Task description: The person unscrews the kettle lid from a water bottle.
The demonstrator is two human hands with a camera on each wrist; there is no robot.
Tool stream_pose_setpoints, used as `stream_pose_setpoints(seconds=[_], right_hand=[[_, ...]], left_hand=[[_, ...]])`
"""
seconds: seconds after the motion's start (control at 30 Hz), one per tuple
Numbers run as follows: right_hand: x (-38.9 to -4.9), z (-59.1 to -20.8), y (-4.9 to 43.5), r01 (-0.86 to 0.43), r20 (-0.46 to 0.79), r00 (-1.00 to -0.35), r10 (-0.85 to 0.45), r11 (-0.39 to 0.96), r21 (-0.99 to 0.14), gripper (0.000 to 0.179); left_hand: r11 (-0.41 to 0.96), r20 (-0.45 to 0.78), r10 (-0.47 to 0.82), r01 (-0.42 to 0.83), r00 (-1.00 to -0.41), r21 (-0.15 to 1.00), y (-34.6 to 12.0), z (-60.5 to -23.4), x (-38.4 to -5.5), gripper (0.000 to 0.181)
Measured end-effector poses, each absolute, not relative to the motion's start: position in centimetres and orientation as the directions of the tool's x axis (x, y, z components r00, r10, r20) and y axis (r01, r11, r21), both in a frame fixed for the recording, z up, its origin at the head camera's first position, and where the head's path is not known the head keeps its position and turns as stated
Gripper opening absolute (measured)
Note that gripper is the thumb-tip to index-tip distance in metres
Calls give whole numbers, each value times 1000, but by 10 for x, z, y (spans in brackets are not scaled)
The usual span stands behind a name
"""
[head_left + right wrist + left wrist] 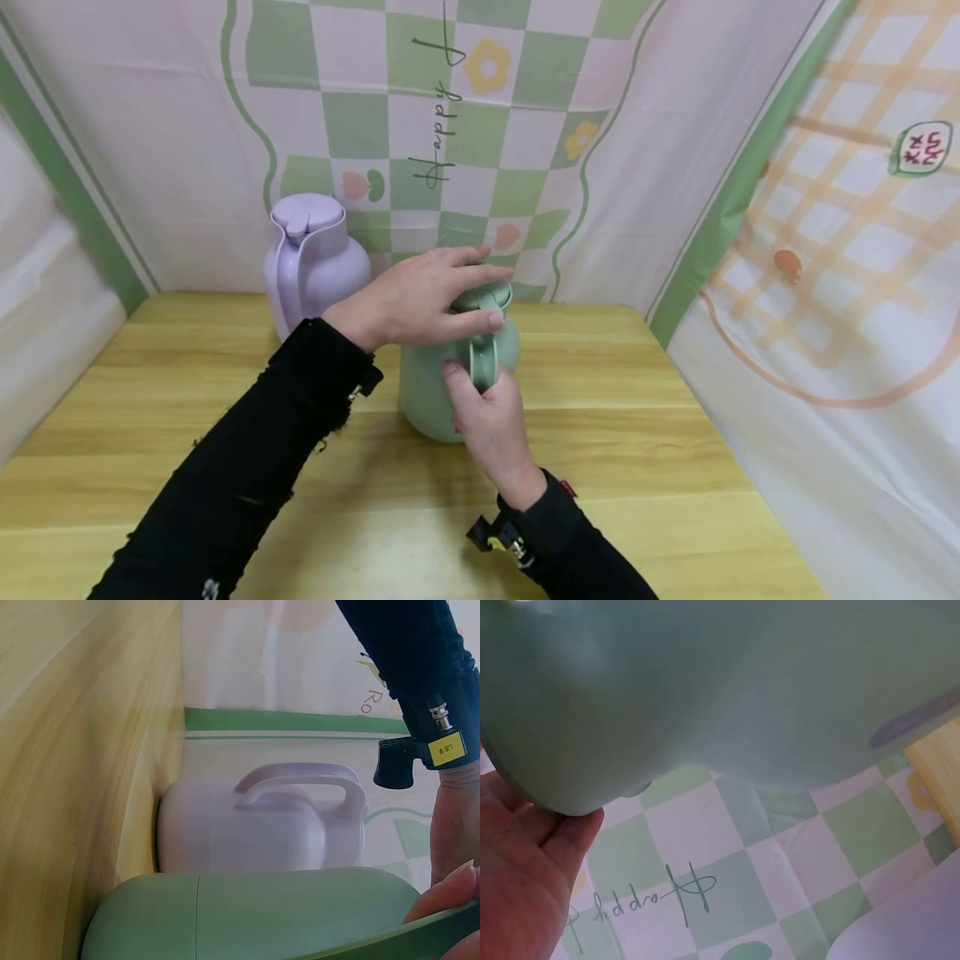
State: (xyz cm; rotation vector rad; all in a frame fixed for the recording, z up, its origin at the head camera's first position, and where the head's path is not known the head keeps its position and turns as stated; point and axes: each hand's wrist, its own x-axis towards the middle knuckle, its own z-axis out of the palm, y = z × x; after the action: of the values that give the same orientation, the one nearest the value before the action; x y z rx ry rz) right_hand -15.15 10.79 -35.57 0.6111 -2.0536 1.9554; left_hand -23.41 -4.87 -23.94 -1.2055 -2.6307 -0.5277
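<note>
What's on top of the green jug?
The left hand lies across the top of the green jug. In the head view, part of the lid shows; the hand covers the rest. The jug's inside cannot be seen.

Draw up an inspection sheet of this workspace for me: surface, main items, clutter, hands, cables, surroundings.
Surface: wood-grain table, light-coloured.
Job's things: green jug, roughly upright, with its handle toward the person.
Clutter: nothing loose seen; a lilac jug stands farther back, left of the green one.
Hands: left hand at the green jug's top, fingers extended; right hand grips the handle.
Cables: nothing seen.
Surroundings: printed cloth hangs behind the table.
</note>
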Motion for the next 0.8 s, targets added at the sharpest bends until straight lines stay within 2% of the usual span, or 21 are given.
stream_pose_setpoints(seconds=[0.23, 0.8], right_hand=[[-151, -355, 108, -449, 443, -886, -134, 19, -893, 43], [-149, -354, 107, -430, 425, -899, -109, 26, -902, 39]], left_hand=[[615, 298, 701, 761, -648, 207, -50, -236, -234, 59], [645, 314, 675, 741, -667, 186, -46, -237, -233, 58]])
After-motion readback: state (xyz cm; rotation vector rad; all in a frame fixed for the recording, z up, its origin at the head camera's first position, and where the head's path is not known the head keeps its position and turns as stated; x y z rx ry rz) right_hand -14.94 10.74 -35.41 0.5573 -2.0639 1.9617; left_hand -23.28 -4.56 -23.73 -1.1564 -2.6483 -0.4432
